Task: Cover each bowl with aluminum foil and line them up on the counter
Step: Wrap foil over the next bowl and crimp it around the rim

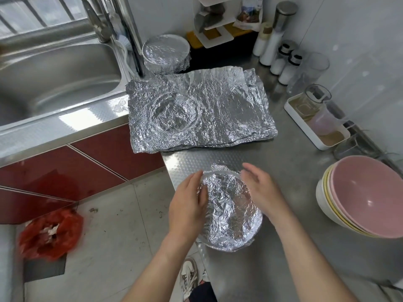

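Bowl (pixel 231 211) under foil, straight-fingered left hand (pixel 188 203) touching, right hand (pixel 261 190) beside

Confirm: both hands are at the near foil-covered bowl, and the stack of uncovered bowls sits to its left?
No. In the head view the stack of uncovered bowls sits to the right of the near foil-covered bowl, not its left; the rest holds.
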A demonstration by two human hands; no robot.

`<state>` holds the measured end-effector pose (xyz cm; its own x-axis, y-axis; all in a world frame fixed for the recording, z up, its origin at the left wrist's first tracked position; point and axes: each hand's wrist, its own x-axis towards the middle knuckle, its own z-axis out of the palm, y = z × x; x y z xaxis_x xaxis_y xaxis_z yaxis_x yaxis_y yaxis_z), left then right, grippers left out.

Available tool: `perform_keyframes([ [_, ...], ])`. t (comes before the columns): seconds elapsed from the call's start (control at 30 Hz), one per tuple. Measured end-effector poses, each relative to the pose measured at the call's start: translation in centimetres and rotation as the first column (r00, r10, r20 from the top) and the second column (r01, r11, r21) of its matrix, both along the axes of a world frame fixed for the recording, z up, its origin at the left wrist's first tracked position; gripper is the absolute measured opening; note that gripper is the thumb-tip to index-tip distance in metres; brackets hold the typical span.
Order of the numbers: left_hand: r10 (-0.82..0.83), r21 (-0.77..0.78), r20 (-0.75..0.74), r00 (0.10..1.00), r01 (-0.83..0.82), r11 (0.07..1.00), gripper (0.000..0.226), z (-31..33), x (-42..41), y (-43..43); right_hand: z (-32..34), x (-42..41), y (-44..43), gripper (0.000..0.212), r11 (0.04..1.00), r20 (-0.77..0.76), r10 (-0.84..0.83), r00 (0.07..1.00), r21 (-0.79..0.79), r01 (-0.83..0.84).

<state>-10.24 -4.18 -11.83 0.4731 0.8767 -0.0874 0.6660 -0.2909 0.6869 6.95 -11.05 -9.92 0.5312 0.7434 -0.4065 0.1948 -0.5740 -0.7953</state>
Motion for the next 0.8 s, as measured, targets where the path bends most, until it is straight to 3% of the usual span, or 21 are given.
perform_keyframes([
  [0.27,-0.008,-0.011,0.072,0.997,0.008,1.0,0.037,-0.5,0.7,0.1,-0.2,1.7,4.1,0.059,0.952,-0.161,0.255,0.954,-0.133,-0.277],
  [0.57,-0.063,0.037,0.086,0.994,0.06,0.998,0.034,-0.7,0.8,0.5,-1.0,1.8,4.0,0.055,0.947,-0.292,0.262,0.92,-0.103,-0.303],
  [0.7,-0.095,0.032,0.075,0.993,0.093,0.995,0.037,-0.8,0.7,0.7,-1.2,2.1,4.0,0.053,0.939,-0.278,0.289,0.916,-0.106,-0.328],
  [0.8,-0.118,0.038,0.052,0.992,0.116,0.992,0.04,-0.9,0.5,1.1,-0.7,1.7,3.7,0.069,0.939,-0.26,0.295,0.919,-0.101,-0.33],
])
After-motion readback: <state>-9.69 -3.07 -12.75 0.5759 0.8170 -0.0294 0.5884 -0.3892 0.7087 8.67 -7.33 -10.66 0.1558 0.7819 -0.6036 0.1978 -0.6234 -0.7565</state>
